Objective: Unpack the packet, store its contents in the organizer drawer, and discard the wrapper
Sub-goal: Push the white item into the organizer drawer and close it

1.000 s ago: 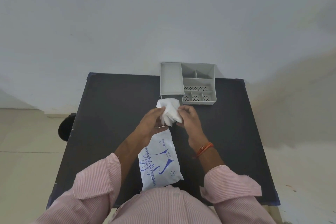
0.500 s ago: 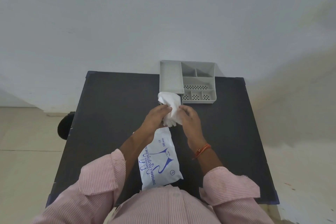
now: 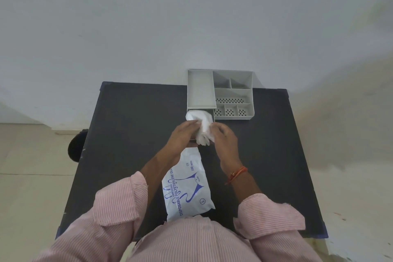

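While both hands press on it from the two sides, the white bundle of gloves (image 3: pixel 202 128) sits over the pulled-out drawer (image 3: pixel 209 110) of the grey organizer (image 3: pixel 221 93). I see its far end already above the drawer opening, and its near end hangs out between the hands. The left hand (image 3: pixel 184 135) has its fingers curled onto the left side of the bundle. The right hand (image 3: pixel 225 140) closes its fingertips on the right side. So each hand is nearly closed and holds the same bundle; I cannot tell how tight the grip is.

Just behind the hands, toward my body, the packet (image 3: pixel 187 187) lies flat on the black table (image 3: pixel 131 123). It is white with blue print, and its upper end goes under the left wrist. Its lower end reaches the pink striped shirt (image 3: pixel 191 240).

The organizer stands at the far edge of the table, against the grey wall (image 3: pixel 191 17). It has several open compartments, some with a perforated bottom. On the right wrist there is an orange thread (image 3: pixel 237 174). A dark round object (image 3: pixel 76 148) is on the floor beside the left table edge.
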